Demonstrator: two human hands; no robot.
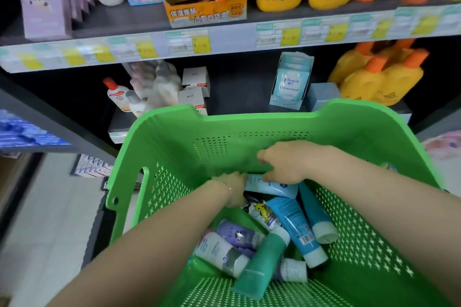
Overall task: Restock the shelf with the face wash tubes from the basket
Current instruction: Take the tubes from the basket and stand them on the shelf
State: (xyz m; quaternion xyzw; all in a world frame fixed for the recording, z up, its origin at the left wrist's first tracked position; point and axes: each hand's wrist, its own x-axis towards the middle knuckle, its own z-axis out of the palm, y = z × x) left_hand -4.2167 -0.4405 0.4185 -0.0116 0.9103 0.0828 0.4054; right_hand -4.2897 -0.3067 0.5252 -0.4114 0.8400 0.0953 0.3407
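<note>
A green perforated basket fills the lower view, tipped toward me, holding several tubes. A light blue tube lies across the far end of the pile. My right hand rests on it, fingers curled over its top edge. My left hand touches the same tube's left end from below, its fingers hidden under it. Nearer me lie two blue tubes, a green tube, a purple tube, a white tube and a cartoon-printed tube.
Dark store shelves stand behind the basket. The lower shelf holds small white boxes, a wipes display, bottles and yellow bottles. The upper shelf carries yellow bottles, an orange box and lilac boxes. White floor lies at left.
</note>
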